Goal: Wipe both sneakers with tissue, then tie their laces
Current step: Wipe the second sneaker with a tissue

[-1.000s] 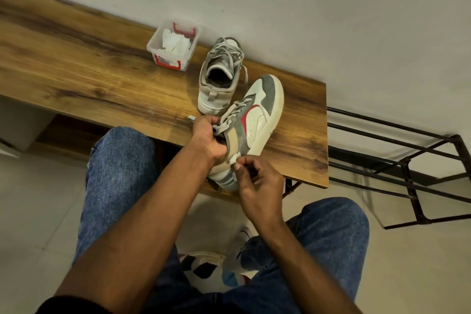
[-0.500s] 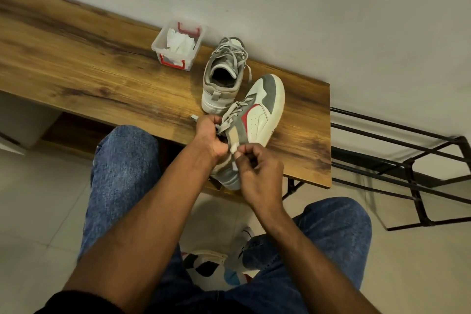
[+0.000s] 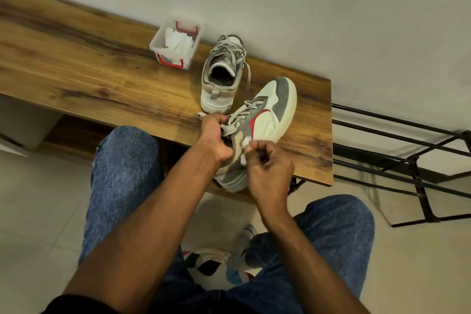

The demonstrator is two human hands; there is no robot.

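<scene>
A white, grey and red sneaker (image 3: 267,115) lies tilted on its side at the wooden bench's (image 3: 102,79) front edge, heel toward me. My left hand (image 3: 215,135) grips it at the collar by the laces. My right hand (image 3: 267,171) pinches a small white tissue (image 3: 246,144) against the sneaker's side near the heel. The second sneaker (image 3: 221,76) stands upright behind it, heel toward me, its grey laces loose.
A clear plastic box (image 3: 178,43) with red clips holds white tissues at the bench's back, against the wall. A black metal rack (image 3: 407,160) stands to the right of the bench. My knees in blue jeans sit below the bench edge.
My right hand with the tissue has slid a little up the sneaker's side, toward the red patch. My left hand keeps its grip at the collar.
</scene>
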